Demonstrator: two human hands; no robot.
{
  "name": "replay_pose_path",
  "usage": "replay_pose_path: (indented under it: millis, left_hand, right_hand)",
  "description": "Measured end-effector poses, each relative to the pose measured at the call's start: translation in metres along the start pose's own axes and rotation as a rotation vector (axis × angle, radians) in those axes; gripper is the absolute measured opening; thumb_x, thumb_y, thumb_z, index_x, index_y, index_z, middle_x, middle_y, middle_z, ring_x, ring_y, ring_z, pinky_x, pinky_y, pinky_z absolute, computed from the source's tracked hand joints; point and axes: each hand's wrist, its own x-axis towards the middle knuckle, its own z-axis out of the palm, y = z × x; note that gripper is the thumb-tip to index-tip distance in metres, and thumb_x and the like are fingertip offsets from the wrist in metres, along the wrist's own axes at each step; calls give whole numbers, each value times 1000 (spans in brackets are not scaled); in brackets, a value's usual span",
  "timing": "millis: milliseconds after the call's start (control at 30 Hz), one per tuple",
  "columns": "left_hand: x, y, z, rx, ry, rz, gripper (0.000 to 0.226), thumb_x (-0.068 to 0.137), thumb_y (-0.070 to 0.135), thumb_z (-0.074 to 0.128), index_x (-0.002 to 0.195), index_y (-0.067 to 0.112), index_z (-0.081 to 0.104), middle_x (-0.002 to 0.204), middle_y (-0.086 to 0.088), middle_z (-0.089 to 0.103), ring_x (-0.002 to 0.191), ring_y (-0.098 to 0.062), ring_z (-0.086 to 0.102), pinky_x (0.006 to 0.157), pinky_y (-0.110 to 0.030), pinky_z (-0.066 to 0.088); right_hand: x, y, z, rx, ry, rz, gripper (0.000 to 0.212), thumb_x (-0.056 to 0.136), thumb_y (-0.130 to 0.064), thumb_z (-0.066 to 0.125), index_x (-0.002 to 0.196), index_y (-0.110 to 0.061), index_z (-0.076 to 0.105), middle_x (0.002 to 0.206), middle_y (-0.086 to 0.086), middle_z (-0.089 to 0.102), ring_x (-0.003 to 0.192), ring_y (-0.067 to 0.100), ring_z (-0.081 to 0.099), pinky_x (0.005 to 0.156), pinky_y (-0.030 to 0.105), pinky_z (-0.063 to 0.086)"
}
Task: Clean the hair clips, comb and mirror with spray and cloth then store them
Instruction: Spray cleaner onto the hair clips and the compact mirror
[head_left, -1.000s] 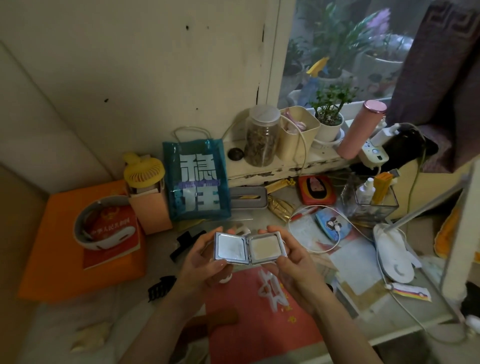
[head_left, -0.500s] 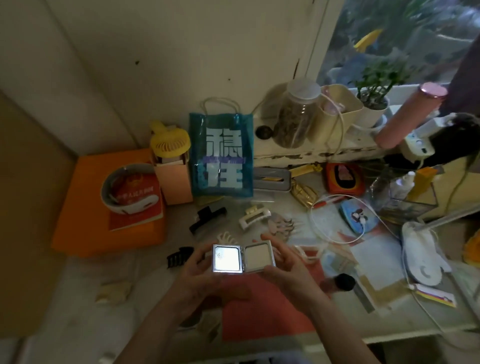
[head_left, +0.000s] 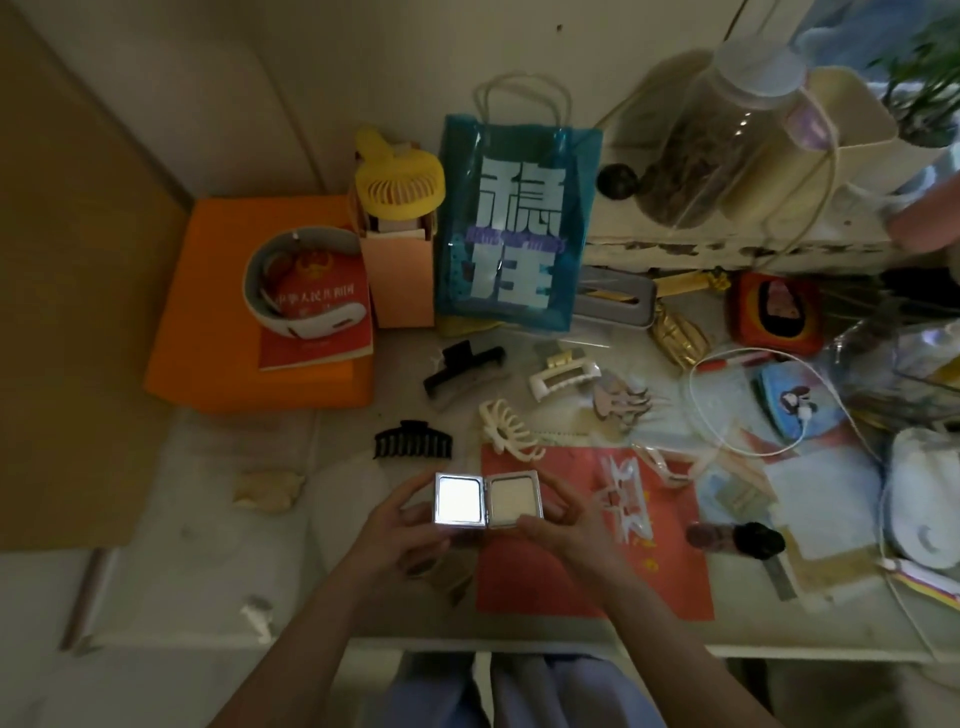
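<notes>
Now left hand (head_left: 395, 535) and right hand (head_left: 563, 525) each pinching 1 side of open compact mirror (head_left: 488, 500), above red paper (head_left: 592, 530), 2 black hair clips (head_left: 414, 439) on desk (head_left: 208, 571) beyond.

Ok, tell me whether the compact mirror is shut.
No, the compact mirror lies folded open, held between the left hand and right hand.

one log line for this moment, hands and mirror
left hand: grips compact mirror | right hand: grips mirror | mirror: open, above desk | hair clips: on desk
</notes>
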Motion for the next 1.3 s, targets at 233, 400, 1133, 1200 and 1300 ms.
replay_pose_path:
  millis: [233, 400, 1133, 1200, 1300]
  left_hand:
    - [24, -9, -25, 84, 47, -25, 62, 76, -13, 67, 121, 28, 57, 103, -7, 73, 98, -22, 68, 78, -29, 57]
    - [39, -15, -29, 167, 110, 22, 67, 73, -16, 68, 127, 22, 55, 102, -8, 71, 84, -16, 68, 64, -24, 55]
    - [44, -31, -4, 172, 286, 76, 60, 80, -15, 60, 127, 22, 57, 109, 4, 66, 93, -7, 63, 75, -18, 55]
    - [47, -30, -4, 184, 287, 73, 59, 81, -13, 61, 129, 21, 57, 115, 0, 66, 102, -12, 63, 84, -25, 54]
    - [53, -30, -5, 215, 287, 69, 58, 81, -11, 62, 129, 23, 57, 119, -5, 67, 110, -18, 62, 91, -36, 53]
  right_hand:
    - [22, 16, 20, 1, 72, 135, 48, 80, 8, 66, 114, -22, 51, 101, 8, 69, 84, 18, 69, 64, 27, 57]
    - [36, 26, 28, 26, 132, 189, 41, 86, 5, 61, 121, -11, 48, 99, 2, 64, 82, 12, 65, 64, 22, 57]
    - [42, 31, 25, 4, 219, 170, 36, 90, 7, 51, 114, -20, 55, 108, 2, 63, 101, 19, 61, 72, 19, 54]
    - [42, 31, 24, -21, 219, 160, 40, 89, 5, 52, 123, -16, 52, 115, 5, 61, 106, 20, 60, 73, 19, 51]
    - [43, 32, 20, -82, 219, 146, 45, 87, 3, 56, 129, -11, 51, 121, 8, 60, 110, 23, 59, 76, 22, 49]
